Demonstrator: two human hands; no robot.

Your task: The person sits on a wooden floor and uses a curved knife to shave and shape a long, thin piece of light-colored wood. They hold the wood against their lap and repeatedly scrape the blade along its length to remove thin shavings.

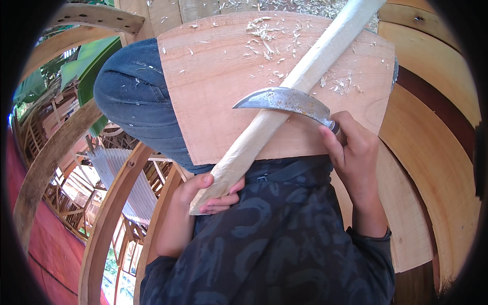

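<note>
A long pale stick of wood (305,76) with shaved faces slants across a flat board (218,76) on my lap. Its near end lies in my left hand (216,195), the fingers wrapped round it. My right hand (351,145) is closed on the handle of a curved knife (284,100). The blade, grey with rusty specks, crosses over the stick at its middle, its point toward the left. Most of the knife's handle is hidden by my fingers. Whether the edge bites into the wood I cannot tell.
Curled wood shavings (262,33) lie scattered on the board and beyond its far edge. Wooden planks (422,122) run along my right. At my left are wooden railing bars (109,218), with a corrugated metal sheet (124,178) and green leaves (89,66) past them.
</note>
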